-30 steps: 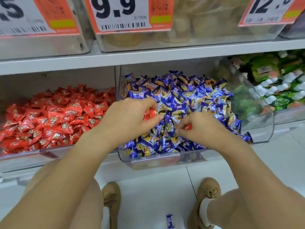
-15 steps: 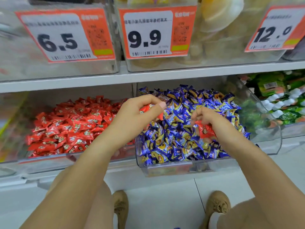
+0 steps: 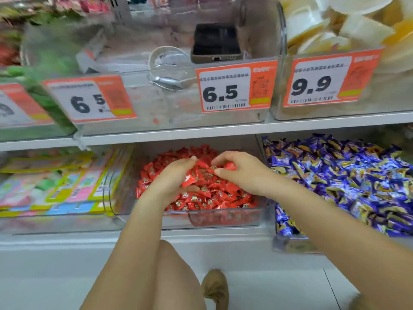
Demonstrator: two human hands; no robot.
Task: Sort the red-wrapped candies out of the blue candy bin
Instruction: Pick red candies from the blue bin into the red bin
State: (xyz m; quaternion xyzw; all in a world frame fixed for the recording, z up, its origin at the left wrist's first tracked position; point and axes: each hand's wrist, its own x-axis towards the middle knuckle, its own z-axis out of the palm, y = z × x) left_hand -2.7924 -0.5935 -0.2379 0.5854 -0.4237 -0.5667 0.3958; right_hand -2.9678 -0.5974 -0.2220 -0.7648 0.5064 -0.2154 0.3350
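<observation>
Both hands hover over the clear bin of red-wrapped candies (image 3: pixel 214 198) at the centre of the lower shelf. My left hand (image 3: pixel 172 177) is curled around a few red candies (image 3: pixel 190 179) above the pile. My right hand (image 3: pixel 241 170) pinches one red candy (image 3: pixel 230 166) between thumb and fingers, just right of the left hand. The clear bin of blue-wrapped candies (image 3: pixel 348 182) stands to the right, beside my right forearm; no red wrapper shows on its surface.
A bin of pastel flat packets (image 3: pixel 55 186) sits left of the red bin. On the upper shelf, clear bins carry orange price tags (image 3: pixel 234 88); one holds a phone (image 3: pixel 215 44) and a scoop (image 3: pixel 167 72). My knee and a tan shoe (image 3: pixel 215 289) are on the white floor.
Both hands left the blue bin and moved left to the red bin, carrying red candies. The view swung left and up.
</observation>
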